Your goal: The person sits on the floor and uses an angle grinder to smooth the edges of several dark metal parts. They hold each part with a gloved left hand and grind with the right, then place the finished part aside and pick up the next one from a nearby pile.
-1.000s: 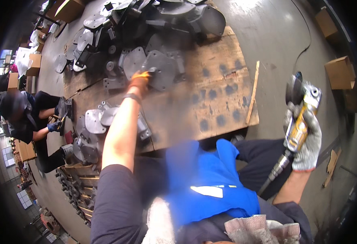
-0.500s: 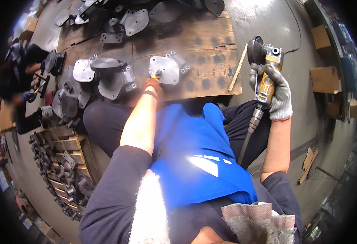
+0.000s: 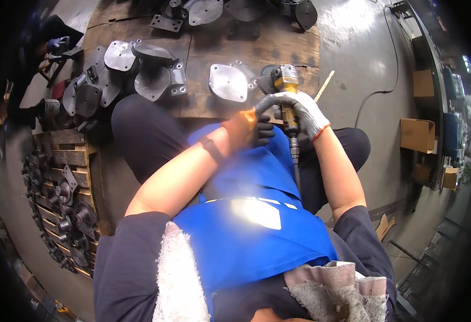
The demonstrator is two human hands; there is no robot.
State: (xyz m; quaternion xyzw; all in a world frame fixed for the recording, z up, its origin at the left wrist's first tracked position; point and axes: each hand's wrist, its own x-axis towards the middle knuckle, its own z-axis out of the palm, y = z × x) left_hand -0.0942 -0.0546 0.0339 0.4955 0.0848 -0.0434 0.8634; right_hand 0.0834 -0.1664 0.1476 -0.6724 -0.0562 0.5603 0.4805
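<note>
My right hand (image 3: 308, 114), in a pale knit glove, is wrapped round the body of a yellow and grey angle grinder (image 3: 288, 83). Its dark disc (image 3: 268, 80) points left, and a hose fitting runs down from the tool. Close to the grinder's left side is my left hand (image 3: 250, 127), in an orange glove with dark fingers. The upper finger arches across to the tool while the lower fingers stand apart, somewhat blurred. Just beyond my hands, a flat metal bracket with a pale rounded plate (image 3: 228, 83) lies on the wooden board (image 3: 203, 110).
More metal brackets (image 3: 152, 80) sit on the board at left, others along its far edge. A slatted pallet (image 3: 72, 158) full of metal parts stands at lower left. Another person (image 3: 34, 70) is at far left. Cardboard boxes (image 3: 417, 134) and a cable (image 3: 372, 92) are at right.
My right hand has brought the grinder left, over the board's near edge. My left hand has left the bracket and moved right to the tool. The whole view has shifted slightly.
</note>
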